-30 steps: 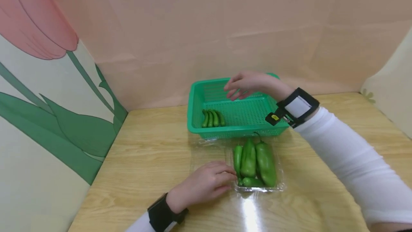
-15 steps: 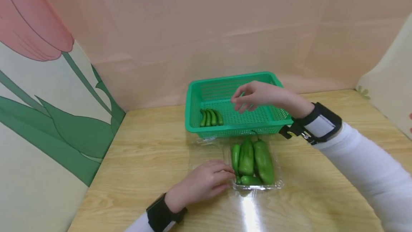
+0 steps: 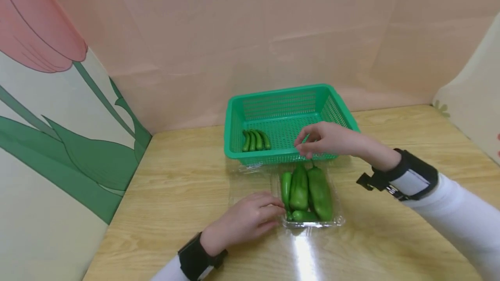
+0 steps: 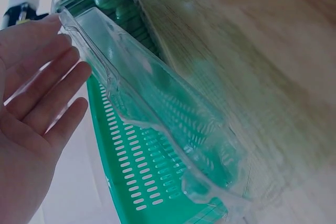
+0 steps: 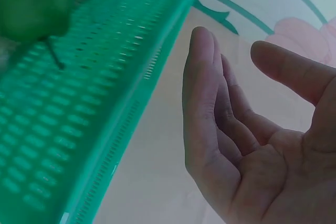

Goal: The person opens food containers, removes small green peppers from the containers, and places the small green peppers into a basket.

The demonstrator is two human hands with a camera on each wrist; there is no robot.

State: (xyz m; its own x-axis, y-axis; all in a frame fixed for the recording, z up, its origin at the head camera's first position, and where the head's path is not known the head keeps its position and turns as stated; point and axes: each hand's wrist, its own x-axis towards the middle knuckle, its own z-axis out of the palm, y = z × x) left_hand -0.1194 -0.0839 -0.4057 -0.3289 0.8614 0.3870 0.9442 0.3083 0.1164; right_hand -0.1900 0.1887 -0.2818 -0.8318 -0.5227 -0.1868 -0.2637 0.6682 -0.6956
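In the head view a clear plastic clamshell box [image 3: 340, 221] lies unfolded on the table, its lid [image 3: 250, 181] spread to the left. Two large green peppers [image 3: 320, 194] and a few smaller green ones [image 3: 304, 216] fill its right half. My left hand [image 3: 250, 217] rests at the box's left side, fingertips right at the edge; the left wrist view shows its fingers extended. Over the front rim of a green basket [image 3: 233, 156] hovers my right hand [image 3: 328, 140], with nothing between its spread thumb and fingers. Several small slender green peppers [image 3: 255, 140] lie side by side inside the basket, at its left.
The wooden table [image 3: 172, 177] ends against a pinkish backdrop [image 3: 203, 55] just behind the basket. A printed flower panel [image 3: 58, 142] stands along the left side, and a pale panel [image 3: 472, 94] at the right.
My right hand has moved from above the basket's middle back toward me, down to its front rim by the pepper stems. The left hand has stayed at the box edge.
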